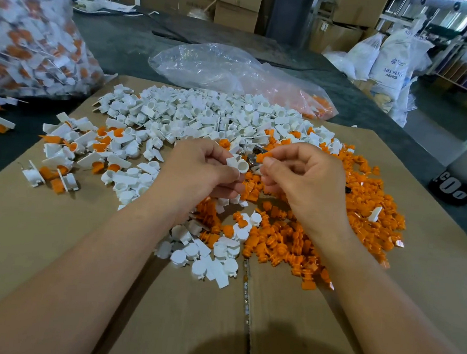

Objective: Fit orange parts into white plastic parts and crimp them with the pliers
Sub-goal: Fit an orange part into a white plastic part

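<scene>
Two hands, two heaps and two bags on one worktop (pixel 120 39).
The left hand (pixel 200 166) pinches one white part (pixel 238 164), the right hand (pixel 304 176) one orange part (pixel 264 157). The white heap (pixel 192 113) and the orange heap (pixel 364 191) on the single cardboard sheet (pixel 57 233) each hold too many pieces to count. One stuffed bag (pixel 29 32), one nearly flat clear bag (pixel 234 69), and one pair of pliers (pixel 256 152), partly hidden.

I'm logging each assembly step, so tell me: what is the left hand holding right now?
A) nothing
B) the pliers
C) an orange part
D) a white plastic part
D: the left hand pinches a white plastic part between its fingertips, while the right hand pinches an orange part.
</scene>
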The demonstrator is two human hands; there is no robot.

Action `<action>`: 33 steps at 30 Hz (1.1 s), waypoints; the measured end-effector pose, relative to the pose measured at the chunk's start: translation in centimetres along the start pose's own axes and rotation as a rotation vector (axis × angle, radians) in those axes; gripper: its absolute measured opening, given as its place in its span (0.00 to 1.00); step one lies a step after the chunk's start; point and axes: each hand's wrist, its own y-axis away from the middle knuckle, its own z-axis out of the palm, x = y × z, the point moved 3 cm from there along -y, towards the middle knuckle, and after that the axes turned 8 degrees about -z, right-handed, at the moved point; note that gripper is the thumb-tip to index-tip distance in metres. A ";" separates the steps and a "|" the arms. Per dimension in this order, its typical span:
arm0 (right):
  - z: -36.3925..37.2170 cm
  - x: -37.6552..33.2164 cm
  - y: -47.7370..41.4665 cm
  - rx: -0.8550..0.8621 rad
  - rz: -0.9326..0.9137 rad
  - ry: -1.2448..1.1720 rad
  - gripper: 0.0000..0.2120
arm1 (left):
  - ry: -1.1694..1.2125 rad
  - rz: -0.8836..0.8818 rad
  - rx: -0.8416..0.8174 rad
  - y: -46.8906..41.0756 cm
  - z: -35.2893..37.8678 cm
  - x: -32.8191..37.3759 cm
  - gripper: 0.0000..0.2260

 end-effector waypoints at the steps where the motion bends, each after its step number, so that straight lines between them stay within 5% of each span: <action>1: 0.2 0.0 0.1 -0.016 -0.004 0.011 0.08 | -0.010 0.008 0.007 0.0 0.0 -0.1 0.08; 33: 1.1 0.3 0.5 -0.150 -0.277 0.592 0.08 | -0.428 0.275 0.169 0.5 0.9 -0.3 0.09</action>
